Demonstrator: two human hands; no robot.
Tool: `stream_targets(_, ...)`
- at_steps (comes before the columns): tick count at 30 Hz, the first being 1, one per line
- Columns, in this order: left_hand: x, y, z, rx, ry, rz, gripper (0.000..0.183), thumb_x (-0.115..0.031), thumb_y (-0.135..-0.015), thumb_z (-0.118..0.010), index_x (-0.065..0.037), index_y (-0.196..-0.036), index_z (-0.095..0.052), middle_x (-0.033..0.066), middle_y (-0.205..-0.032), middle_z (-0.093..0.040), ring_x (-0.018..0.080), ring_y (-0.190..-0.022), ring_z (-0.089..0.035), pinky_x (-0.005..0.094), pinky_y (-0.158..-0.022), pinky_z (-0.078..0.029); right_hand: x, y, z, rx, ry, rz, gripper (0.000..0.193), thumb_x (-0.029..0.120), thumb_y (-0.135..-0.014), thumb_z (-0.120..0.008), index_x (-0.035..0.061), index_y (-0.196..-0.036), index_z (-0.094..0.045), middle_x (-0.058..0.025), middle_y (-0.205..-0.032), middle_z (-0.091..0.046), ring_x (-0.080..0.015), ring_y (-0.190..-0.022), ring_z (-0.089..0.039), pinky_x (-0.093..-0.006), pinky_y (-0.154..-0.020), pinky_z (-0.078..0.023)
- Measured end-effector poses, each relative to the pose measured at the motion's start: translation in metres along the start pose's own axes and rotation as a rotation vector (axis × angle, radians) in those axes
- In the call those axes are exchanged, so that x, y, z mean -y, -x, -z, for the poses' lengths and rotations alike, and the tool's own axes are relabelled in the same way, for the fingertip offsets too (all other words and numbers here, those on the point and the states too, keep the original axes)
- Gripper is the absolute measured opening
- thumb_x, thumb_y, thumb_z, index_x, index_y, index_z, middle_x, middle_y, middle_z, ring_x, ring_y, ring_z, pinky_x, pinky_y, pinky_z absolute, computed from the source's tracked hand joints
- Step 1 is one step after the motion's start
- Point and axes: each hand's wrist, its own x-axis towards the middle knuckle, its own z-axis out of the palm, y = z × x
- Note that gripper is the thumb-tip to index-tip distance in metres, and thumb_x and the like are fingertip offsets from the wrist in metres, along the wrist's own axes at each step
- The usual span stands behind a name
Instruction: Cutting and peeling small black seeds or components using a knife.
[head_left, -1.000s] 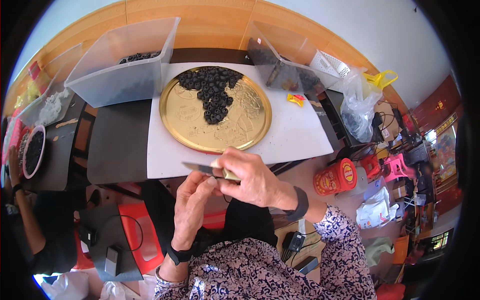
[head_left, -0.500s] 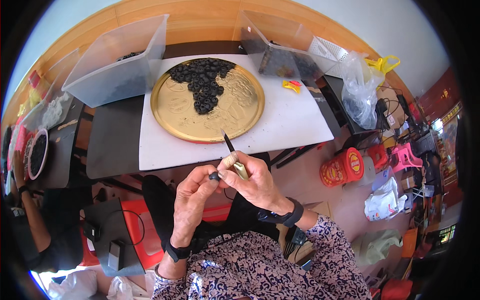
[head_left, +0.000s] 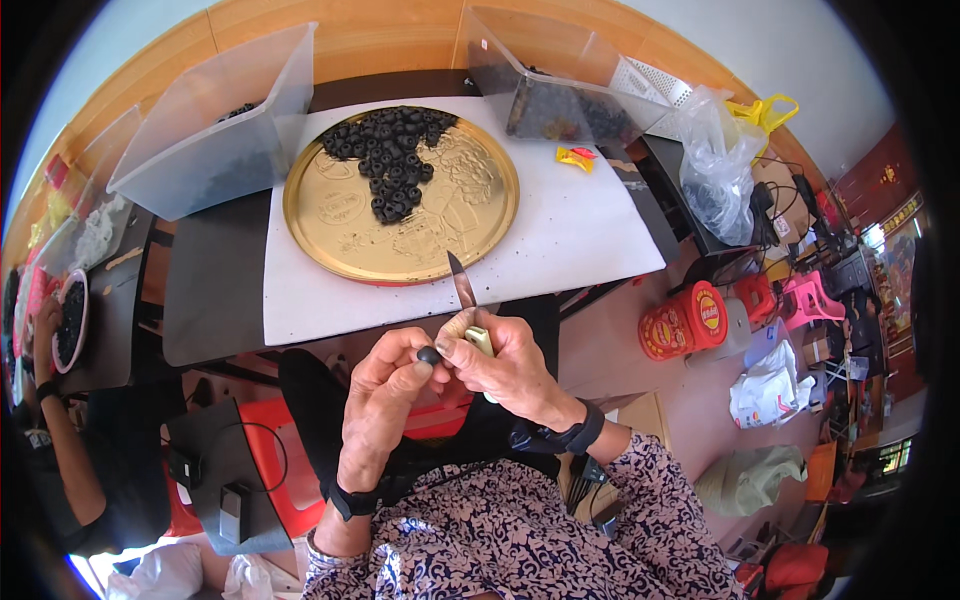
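You are pinching a small dark fruit [head_left: 429,354] between the thumb and fingertips of your left hand [head_left: 385,400], holding it in front of your chest, below the near edge of the table [head_left: 590,225]. Your right hand [head_left: 505,365] is gripping a knife [head_left: 466,300] by its pale handle, fingers clenched round it, with the blade pointing up and away from you toward the tray [head_left: 455,225]; the right thumb is sitting just beside the fruit. The two hands are touching at the fingertips. The gold tray is lying on the white tabletop with a heap of dark rings [head_left: 388,160] spread across its far-left part. A clear tub [head_left: 215,130] is standing to the left of the tray, and another tub [head_left: 560,85] with dark fruit in it is sitting at the far right. A clear bag [head_left: 715,165] is slumping beyond the table's right end. At the far left another person's hand [head_left: 45,330] is resting by a bowl [head_left: 72,320] of dark fruit.
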Motion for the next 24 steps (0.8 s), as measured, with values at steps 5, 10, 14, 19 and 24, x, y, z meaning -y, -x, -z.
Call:
stream_targets(5, 0.0, -0.003, -0.004, 0.023, 0.12, 0.017, 0.021, -0.014, -0.093, -0.061, -0.002, -0.11, -0.058, 0.0025, -0.091, -0.063, 0.0089, -0.085, -0.059, 0.0234, -0.079, -0.046, -0.006, -0.002, -0.005, -0.021, 0.036, 0.112, 0.015, 0.015, -0.094, -0.064, 0.0002, -0.092, -0.062, -0.0016, -0.076, -0.064, -0.0059, -0.07, -0.059, -0.0209, -0.062, -0.049)
stream_targets(10, 0.0, -0.002, 0.001, -0.002, 0.039, 0.013, 0.021, -0.014, -0.094, -0.06, -0.002, -0.11, -0.057, 0.002, -0.09, -0.062, 0.0086, -0.085, -0.058, 0.0228, -0.078, -0.046, -0.008, -0.002, -0.002, -0.023, 0.081, 0.125, 0.014, 0.014, -0.093, -0.064, 0.0002, -0.091, -0.062, -0.0015, -0.077, -0.064, -0.0052, -0.07, -0.058, -0.0209, -0.062, -0.048)
stream_targets(14, 0.0, -0.002, 0.002, 0.021, 0.134, 0.052, 0.021, -0.016, -0.094, -0.06, -0.002, -0.109, -0.057, 0.0026, -0.088, -0.061, 0.01, -0.085, -0.057, 0.0244, -0.078, -0.045, -0.01, 0.001, -0.005, -0.07, 0.08, 0.103, 0.014, 0.013, -0.093, -0.062, 0.0006, -0.088, -0.06, -0.0019, -0.077, -0.063, -0.0052, -0.069, -0.056, -0.022, -0.059, -0.046)
stream_targets(19, -0.007, -0.001, 0.003, 0.059, 0.209, 0.061, 0.023, -0.019, -0.094, -0.058, -0.002, -0.108, -0.056, 0.0047, -0.087, -0.061, 0.012, -0.085, -0.057, 0.0267, -0.079, -0.045, -0.014, -0.003, 0.006, -0.093, 0.635, 0.447, 0.011, 0.008, -0.088, -0.064, 0.0013, -0.087, -0.056, -0.0062, -0.075, -0.059, -0.0122, -0.064, -0.058, -0.0273, -0.056, -0.047)
stream_targets(24, -0.005, 0.003, 0.007, 0.056, 0.214, 0.009, 0.026, -0.021, -0.096, -0.053, 0.002, -0.109, -0.054, 0.0068, -0.089, -0.062, 0.013, -0.085, -0.059, 0.0272, -0.08, -0.046, -0.004, -0.004, 0.003, 0.011, 1.093, 0.619, 0.015, 0.005, -0.079, -0.068, 0.0022, -0.083, -0.053, -0.008, -0.075, -0.055, -0.0249, -0.058, -0.061, -0.0315, -0.05, -0.05)
